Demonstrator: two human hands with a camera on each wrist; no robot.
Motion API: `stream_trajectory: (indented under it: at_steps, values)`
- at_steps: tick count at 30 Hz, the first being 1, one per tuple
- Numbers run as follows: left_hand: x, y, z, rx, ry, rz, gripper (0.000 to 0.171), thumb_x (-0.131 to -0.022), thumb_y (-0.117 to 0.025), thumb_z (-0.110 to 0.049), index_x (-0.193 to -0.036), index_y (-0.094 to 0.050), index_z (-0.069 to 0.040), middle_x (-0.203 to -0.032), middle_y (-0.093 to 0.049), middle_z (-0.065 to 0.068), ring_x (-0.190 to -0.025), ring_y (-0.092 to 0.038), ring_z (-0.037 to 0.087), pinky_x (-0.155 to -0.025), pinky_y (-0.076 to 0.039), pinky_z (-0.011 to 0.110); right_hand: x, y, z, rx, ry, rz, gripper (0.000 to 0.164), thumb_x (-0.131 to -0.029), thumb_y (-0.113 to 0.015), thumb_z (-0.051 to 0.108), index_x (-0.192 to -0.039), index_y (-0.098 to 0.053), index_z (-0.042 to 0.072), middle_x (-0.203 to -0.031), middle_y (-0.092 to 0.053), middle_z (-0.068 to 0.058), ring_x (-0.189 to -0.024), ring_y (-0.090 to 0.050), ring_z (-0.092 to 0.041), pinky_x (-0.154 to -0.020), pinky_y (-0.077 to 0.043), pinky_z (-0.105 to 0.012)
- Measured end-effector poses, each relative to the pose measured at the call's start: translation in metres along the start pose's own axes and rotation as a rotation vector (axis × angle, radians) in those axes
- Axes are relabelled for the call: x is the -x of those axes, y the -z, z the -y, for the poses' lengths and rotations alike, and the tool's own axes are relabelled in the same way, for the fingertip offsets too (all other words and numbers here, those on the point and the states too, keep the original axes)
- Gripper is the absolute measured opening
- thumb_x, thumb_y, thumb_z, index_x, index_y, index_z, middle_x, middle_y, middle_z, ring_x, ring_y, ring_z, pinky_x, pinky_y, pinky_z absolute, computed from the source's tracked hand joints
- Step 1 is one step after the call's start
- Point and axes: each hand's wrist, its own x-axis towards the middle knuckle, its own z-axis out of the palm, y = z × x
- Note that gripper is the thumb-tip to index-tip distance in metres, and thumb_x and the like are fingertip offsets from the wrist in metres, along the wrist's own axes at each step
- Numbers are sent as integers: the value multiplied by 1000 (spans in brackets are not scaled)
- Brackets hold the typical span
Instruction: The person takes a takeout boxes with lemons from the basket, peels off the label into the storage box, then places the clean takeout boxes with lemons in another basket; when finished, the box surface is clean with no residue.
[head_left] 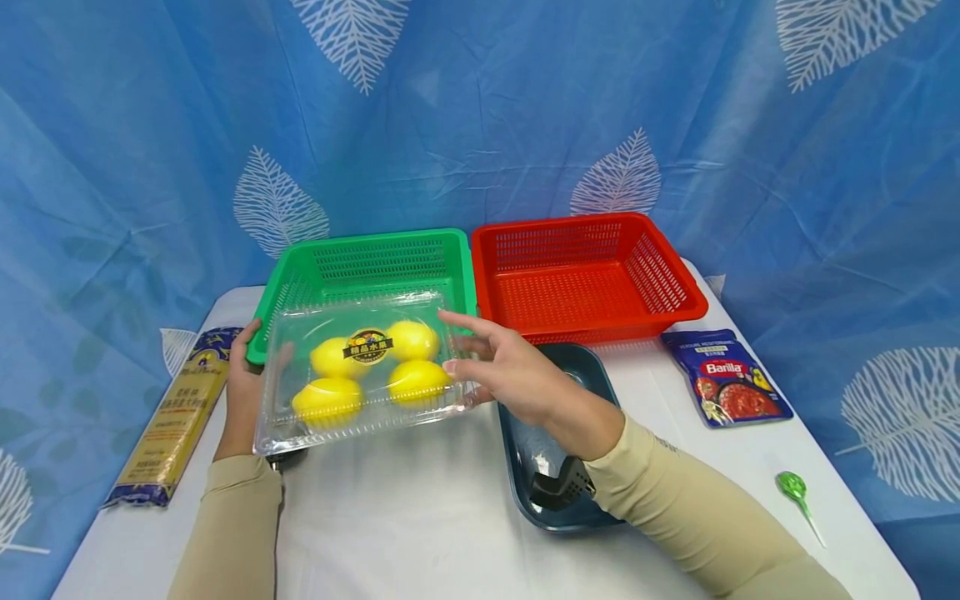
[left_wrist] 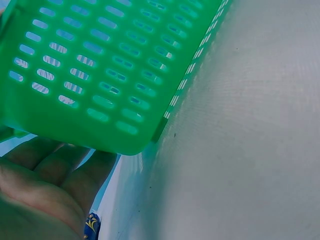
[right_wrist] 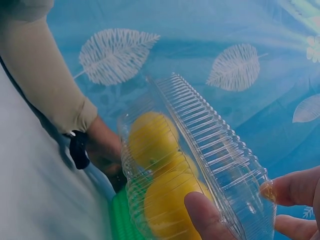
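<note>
Clear plastic pinched by its right edge between my right thumb and fingers, the box [head_left: 375, 375] hangs tilted in front of the green basket [head_left: 375, 242], and only the right wrist view gives its ribbed side up close. Four yellow lemons [head_left: 414, 381] show through beneath a dark label [head_left: 367, 347]. Beside the basket's corner, my left hand [head_left: 243, 379] loses its fingertips behind green mesh in the left wrist view, so I can't tell whether it grips; my right hand [head_left: 517, 367] clearly does.
</note>
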Motion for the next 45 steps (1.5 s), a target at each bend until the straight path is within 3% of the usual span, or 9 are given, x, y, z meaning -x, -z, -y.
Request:
stream_trajectory:
  at_steps: [12,15,26,39,45]
  values:
    - [2,-2,-12,47,73,20,82,-104,-69,-35,-168,-17,-35,-168,-24,15,-144,-39,32,-93,-52,17,18,-5,-9,24,-11,-6,69,-99,-75,13,-159,-49,35,-156,-46,-13,-122,-61,-32,-83,-62,-44]
    - [1,-2,-8,48,81,11,80,-105,-67,-36,-168,-18,-37,-168,-24,15,-144,-39,31,-93,-51,16,21,-6,-14,28,-11,-4,69,-99,-74,13,-159,-49,35,-156,-46,-13,-118,-64,-32,-81,-63,-44]
    - [-1,-4,-1,-65,18,-66,78,-106,-66,-33,-169,-21,-30,-168,-24,17,-149,-33,35,-108,-43,22,31,-6,-35,32,-17,8,67,-99,-75,15,-158,-50,33,-158,-44,-18,-114,-66,-31,-82,-62,-45]
    - [-1,-3,6,-81,-5,-46,79,-106,-66,-36,-168,-19,-31,-166,-26,21,-147,-37,35,-98,-46,16,39,-4,-49,-10,-25,-14,65,-98,-74,12,-157,-52,29,-158,-43,-21,-111,-68,-31,-80,-63,-46]
    - [1,-4,5,-62,-5,-54,77,-106,-66,-33,-168,-21,-30,-165,-28,22,-147,-37,35,-101,-46,17,40,-4,-57,-35,-33,-6,66,-98,-74,11,-158,-51,25,-159,-42,-20,-114,-67,-32,-81,-63,-46]
